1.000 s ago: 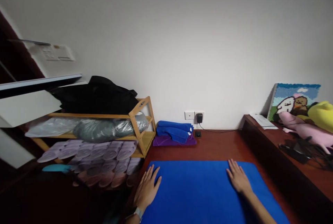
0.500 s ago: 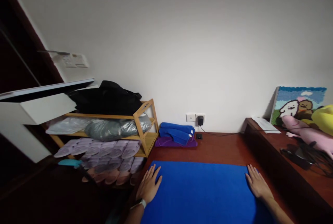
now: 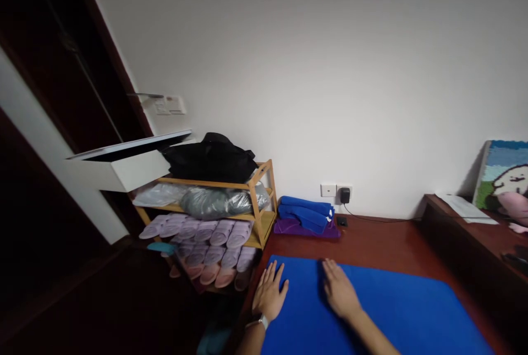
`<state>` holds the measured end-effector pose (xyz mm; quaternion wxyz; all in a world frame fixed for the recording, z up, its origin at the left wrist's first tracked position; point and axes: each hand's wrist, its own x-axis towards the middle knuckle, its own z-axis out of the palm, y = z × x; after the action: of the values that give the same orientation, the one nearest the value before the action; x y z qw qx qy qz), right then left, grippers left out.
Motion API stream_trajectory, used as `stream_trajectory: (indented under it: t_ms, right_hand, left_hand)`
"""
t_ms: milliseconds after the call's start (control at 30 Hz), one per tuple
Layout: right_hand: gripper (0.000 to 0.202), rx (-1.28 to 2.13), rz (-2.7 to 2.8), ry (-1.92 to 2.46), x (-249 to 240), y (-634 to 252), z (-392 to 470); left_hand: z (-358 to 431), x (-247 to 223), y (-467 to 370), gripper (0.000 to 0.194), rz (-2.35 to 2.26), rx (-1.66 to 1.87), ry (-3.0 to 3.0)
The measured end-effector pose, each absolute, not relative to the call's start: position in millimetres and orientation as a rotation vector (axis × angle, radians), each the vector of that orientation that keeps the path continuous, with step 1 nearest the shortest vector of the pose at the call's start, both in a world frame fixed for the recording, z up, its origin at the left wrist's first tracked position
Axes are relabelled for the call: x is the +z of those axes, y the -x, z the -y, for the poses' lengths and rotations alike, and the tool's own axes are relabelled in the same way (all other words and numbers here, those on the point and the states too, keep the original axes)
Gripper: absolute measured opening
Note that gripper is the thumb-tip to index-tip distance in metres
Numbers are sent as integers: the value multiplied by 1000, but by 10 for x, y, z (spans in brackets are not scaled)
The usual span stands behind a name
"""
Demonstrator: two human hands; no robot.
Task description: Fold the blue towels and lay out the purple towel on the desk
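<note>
A blue towel lies spread flat on the reddish wooden surface, its long axis running left to right. Both hands rest on it palm down, fingers loose and extended, gripping nothing. The left hand sits at the towel's left edge; the right hand lies just beside it, further in on the cloth. The fabric looks soft, matte and thick. Beyond the towel's far edge, folded blue towels sit against the wall.
</note>
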<state>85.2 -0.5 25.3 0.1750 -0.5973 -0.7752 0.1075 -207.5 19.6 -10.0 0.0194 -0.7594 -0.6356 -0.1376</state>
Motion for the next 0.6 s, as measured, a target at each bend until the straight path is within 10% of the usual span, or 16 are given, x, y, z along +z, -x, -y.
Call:
stream_trajectory:
  t_ms: [233,600]
  right_hand:
    - [67,532,2292,1654,355,259,-152]
    - [79,178,1804,2445,-336,-3120,305]
  left_hand:
    - [-214,-160,2098,59,1958,-430,2368]
    - [-288,-119,2105,60,1950,-417,2361]
